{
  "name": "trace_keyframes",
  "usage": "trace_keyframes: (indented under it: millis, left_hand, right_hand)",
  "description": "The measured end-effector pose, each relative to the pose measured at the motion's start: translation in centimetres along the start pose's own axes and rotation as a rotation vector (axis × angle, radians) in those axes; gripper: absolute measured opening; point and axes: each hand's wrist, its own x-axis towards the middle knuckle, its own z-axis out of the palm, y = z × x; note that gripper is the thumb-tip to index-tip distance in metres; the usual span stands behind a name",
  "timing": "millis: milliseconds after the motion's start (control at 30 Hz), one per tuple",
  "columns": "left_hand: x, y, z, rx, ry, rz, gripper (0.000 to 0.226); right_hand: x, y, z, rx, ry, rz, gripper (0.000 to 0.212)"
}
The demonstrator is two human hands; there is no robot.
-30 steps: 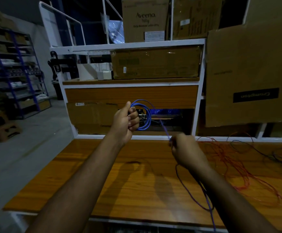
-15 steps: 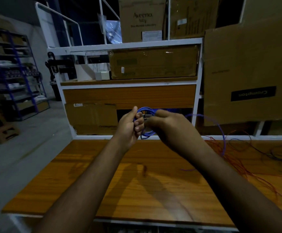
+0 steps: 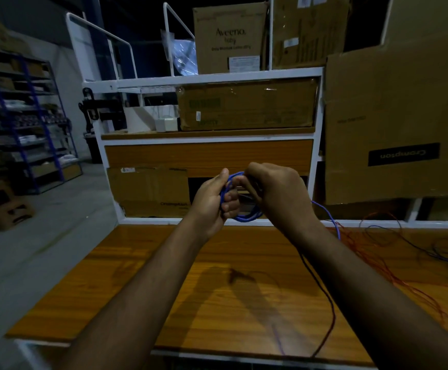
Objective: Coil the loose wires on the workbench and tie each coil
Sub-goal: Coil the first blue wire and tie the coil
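Dim storeroom, seen from head height. Wood-grain bench [image 3: 164, 303] with a glossy orange-brown top and a white metal frame; behind it, a white shelf unit [image 3: 206, 78] carrying matte brown cardboard boxes [image 3: 246, 106], one at right printed with an upside-down black label. Blue-posted racking [image 3: 22, 116] stands at far left on a grey concrete floor.

Both hands are raised above the far edge of the bench, touching one another around a blue coil [image 3: 244, 216]. The coil is a small round bundle of several thin, smooth-sheathed loops, held upright in the air. The left hand [image 3: 212, 201] grips its left side: fingers curled around the strands, thumb straight and pointing up. The right hand [image 3: 279, 193] closes over the coil's top right, fingers bent tight on the wire; its fingertips are hidden behind the knuckles, so the exact pinch cannot be told.

From under the right hand a blue tail [image 3: 329, 217] arcs down to the bench, then runs darkly toward the near edge. At right, loose red wires [image 3: 372, 252] lie in a thin tangled sprawl on the top, with dark wires [image 3: 431, 249] looping beside and across them.
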Motion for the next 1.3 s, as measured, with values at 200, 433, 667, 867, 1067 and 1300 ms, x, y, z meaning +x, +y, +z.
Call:
trace_keyframes:
  millis: [200, 433, 667, 867, 1067, 1300]
  left_hand:
    - [-0.3, 0.7, 0.1, 0.079, -0.025, -0.101, 0.043]
    - [-0.6, 1.5, -0.7, 0.039, -0.032, -0.182, 0.045]
    - [-0.2, 2.2, -2.5, 0.016, 0.107, -0.07, 0.04]
    - [0.0, 2.8, -3.0, 0.042, 0.121, -0.055, 0.042]
    - [0.0, 3.5, -3.6, 0.031, 0.112, -0.038, 0.042]
    - [-0.1, 3.3, -3.5, 0.027, 0.104, -0.04, 0.041]
  right_hand:
    - [1.0, 0.5, -0.6, -0.165, -0.029, 0.017, 0.023]
    - [2.0, 3.2, -1.5, -0.23, -0.256, -0.134, 0.027]
    - [-0.7, 5.9, -1.8, 0.019, -0.533, 0.051, 0.01]
    - [-2.9, 3.9, -0.3, 0.326, -0.535, 0.232, 0.032]
    - [-3.6, 3.1, 1.5, 0.256, -0.363, 0.186, 0.009]
    - [-4.7, -0.5, 3.6, 0.159, -0.253, 0.299, 0.03]
